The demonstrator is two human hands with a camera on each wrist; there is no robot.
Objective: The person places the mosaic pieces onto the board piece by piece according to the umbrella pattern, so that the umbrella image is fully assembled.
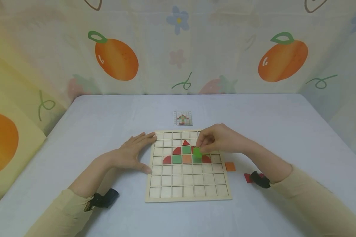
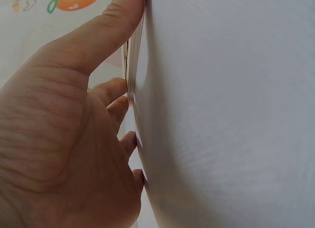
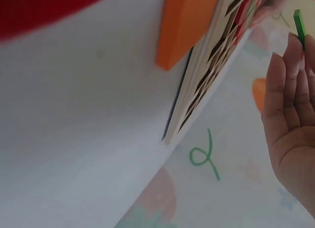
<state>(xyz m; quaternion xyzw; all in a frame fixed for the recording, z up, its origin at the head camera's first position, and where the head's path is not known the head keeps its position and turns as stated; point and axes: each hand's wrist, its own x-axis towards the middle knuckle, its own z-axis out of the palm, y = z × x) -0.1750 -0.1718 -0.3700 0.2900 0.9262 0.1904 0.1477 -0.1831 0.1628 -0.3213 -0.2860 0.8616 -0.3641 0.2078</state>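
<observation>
A wooden grid board (image 1: 166, 181) lies flat on the table. My left hand (image 1: 129, 153) rests at its left edge, thumb and fingers spread and touching the frame. Above the grid, my right hand (image 1: 221, 139) pinches a green square tile (image 1: 197, 152) between thumb and fingertips; the right wrist view shows this green tile (image 3: 299, 23) edge-on. In the cells sit a red triangle (image 1: 185, 143), green squares (image 1: 176, 159), an orange square (image 1: 186, 159) and red quarter-round pieces (image 1: 167, 160). The held tile and right hand partly cover the pieces beneath.
Right of the board lies a loose orange square tile (image 1: 230, 166). Farther right, red pieces (image 1: 247, 178) are partly hidden by the right wrist camera (image 1: 259, 179). Behind the board lies a small pattern card (image 1: 183, 118). A printed curtain (image 1: 154, 49) hangs behind the table.
</observation>
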